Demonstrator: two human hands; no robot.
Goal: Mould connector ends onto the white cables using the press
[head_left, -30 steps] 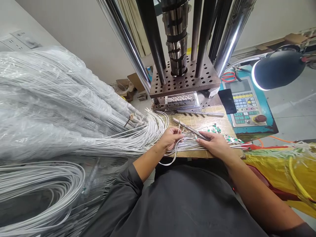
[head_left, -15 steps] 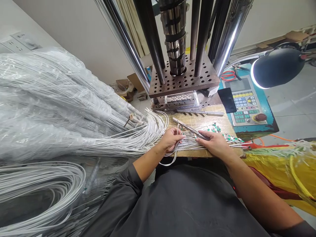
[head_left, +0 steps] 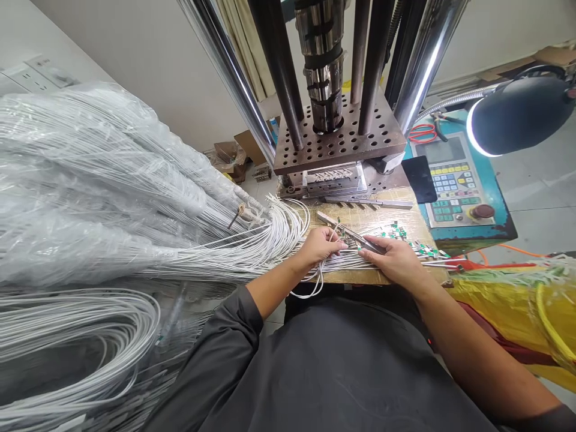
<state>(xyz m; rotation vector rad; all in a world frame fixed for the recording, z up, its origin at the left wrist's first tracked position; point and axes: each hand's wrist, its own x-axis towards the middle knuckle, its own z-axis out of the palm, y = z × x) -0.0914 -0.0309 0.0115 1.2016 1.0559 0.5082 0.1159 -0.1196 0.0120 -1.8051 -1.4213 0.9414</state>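
Observation:
My left hand is closed in a pinch on a white cable, which loops down below the fingers. Its green-tagged end sticks up beside a slotted metal bar. The near right end of that bar is gripped in my right hand, thumb towards me, with the bar slanting away to the left. Under both hands runs a thick bundle of white cables; many have small green-and-silver ends. A second metal bar lies farther back on the board.
A press with a perforated plate stands behind the board, a clear fixture under it. Plastic-wrapped cable bundles fill the left. At the right are a teal control panel, a desk lamp and yellow sacking.
My left hand has moved a little to the right, bringing the cable's end against the bar. My right hand stays on the bar. The view has shifted slightly.

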